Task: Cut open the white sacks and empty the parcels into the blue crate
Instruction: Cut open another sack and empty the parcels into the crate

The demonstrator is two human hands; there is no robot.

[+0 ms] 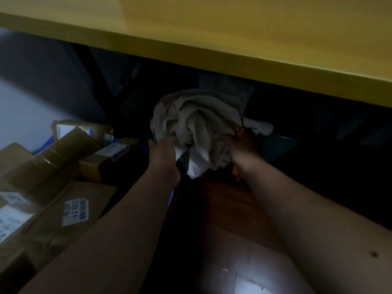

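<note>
Your left hand (pixel 164 154) grips the near left edge of a crumpled, empty-looking white woven sack (pixel 197 126), fingers curled into the cloth, while your right hand (pixel 244 149) clutches the sack's right side, its fingers bunched round the fabric. You also have something orange (pixel 235 169) in that right hand, showing above and below the fist; it is too dark to tell what it is. You hold the sack up in the shadow beneath the long yellow shelf edge (pixel 212 39) that runs slantwise across the top of the view, and a loose white flap hangs down between your wrists. To your left, brown cardboard parcels (pixel 70 172) with white printed labels lie heaped together, some tilted, and slivers of the blue plastic crate (pixel 45 145) show between and behind them. Below your forearms lies a flat brown cardboard sheet (pixel 239 240) on the dark floor, with a pale patch near the bottom edge.
</note>
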